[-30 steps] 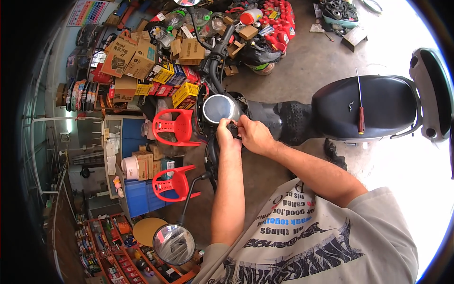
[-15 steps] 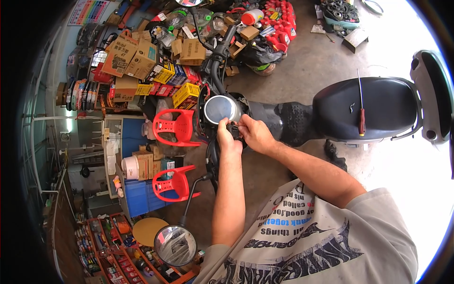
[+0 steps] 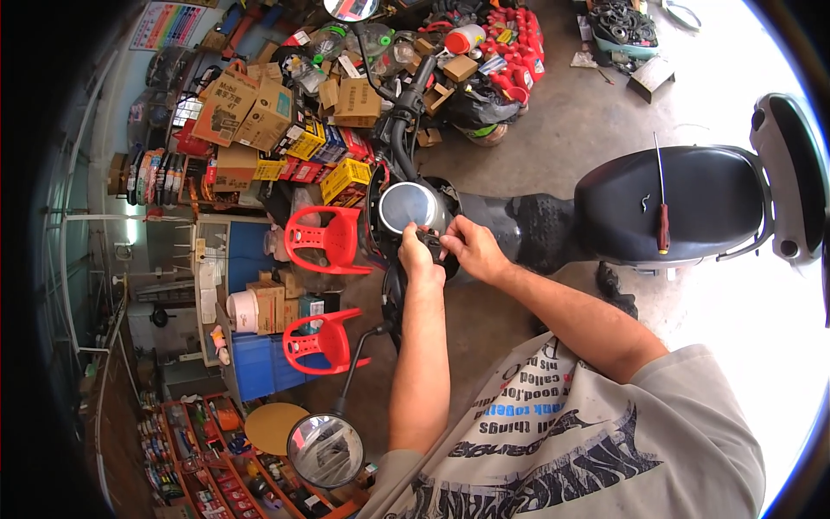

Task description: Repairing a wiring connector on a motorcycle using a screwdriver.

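Beside the round silver-rimmed gauge of a motorcycle, my two hands meet. My left hand is closed, thumb up, around a small dark part just below the gauge. My right hand pinches with its thumb and forefinger right next to that part; whatever lies between those fingertips is too small to tell. On the black seat rests a screwdriver with a dark red handle. A small bent metal piece lies to the left of it.
Mirrors stand out on stalks, one at lower left. Two red plastic chairs are left of the handlebar. Cardboard boxes, bottles and red containers pile up beyond. A parts rack fills the lower left.
The whole view has shifted slightly, moving the scene a little right and down. My right fingers have drawn slightly away from the left thumb; both hands stay beside the gauge.
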Available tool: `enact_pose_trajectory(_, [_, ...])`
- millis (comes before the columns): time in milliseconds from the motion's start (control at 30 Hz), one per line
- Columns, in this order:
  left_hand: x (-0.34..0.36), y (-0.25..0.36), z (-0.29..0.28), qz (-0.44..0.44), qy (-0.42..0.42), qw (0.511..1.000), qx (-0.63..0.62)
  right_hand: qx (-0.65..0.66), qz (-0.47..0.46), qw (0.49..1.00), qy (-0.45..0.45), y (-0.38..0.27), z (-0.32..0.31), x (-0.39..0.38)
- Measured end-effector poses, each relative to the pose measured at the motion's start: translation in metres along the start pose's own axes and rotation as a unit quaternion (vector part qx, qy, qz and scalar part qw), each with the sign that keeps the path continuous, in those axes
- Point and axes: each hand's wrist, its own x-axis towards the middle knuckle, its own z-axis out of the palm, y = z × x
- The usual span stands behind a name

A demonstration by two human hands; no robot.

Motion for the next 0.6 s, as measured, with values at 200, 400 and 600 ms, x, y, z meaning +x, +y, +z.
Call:
enact_pose_trajectory(200, [0.006, 0.000, -0.001, -0.017, 0.007, 1.000, -0.020, -0.005, 0.003, 1.000, -0.006, 0.002, 0.001, -0.002])
enact_pose_trajectory(400, [0.003, 0.004, 0.003, -0.025, 0.008, 1.000, -0.010, 0.045, 0.007, 0.999, 0.015, 0.018, 0.014, -0.002])
enact_pose_trajectory(600, [0.001, 0.007, -0.001, -0.029, 0.018, 0.999, -0.005, 0.048, 0.013, 0.998, 0.026, 0.013, 0.023, -0.005])
